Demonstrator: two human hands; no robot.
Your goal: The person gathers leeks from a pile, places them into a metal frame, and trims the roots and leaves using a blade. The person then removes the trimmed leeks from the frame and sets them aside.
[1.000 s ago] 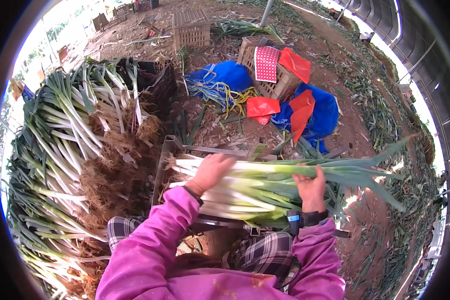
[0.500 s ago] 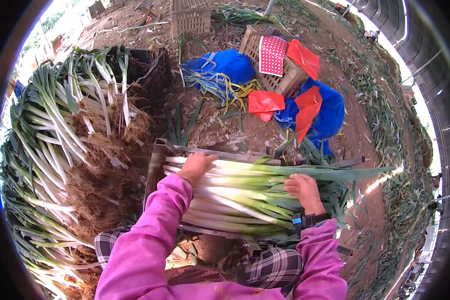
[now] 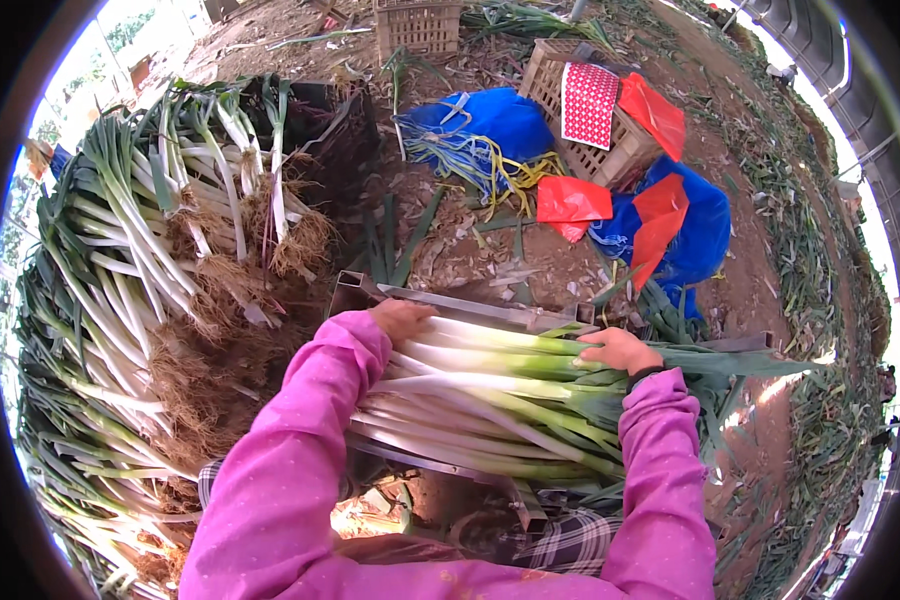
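Note:
A bundle of trimmed leeks lies crosswise in a metal frame, white ends to the left, green leaves to the right. My left hand is closed over the white end of the farthest leeks; some of its fingers are hidden. At the far side, where white turns to green, my right hand grips the same leeks, thumb nearest me. Several more leeks lie loosely side by side nearer to me.
Untrimmed leeks with roots are heaped high at my left. Beyond the frame lie blue plastic bags, yellow ties and red plastic sheets. A tan crate stands behind them, another crate farther back. Leaf scraps cover the soil.
The view has shifted, so the surroundings sit farther right. My right hand has moved to the far leeks and closed on them. My left hand has slid toward their white ends.

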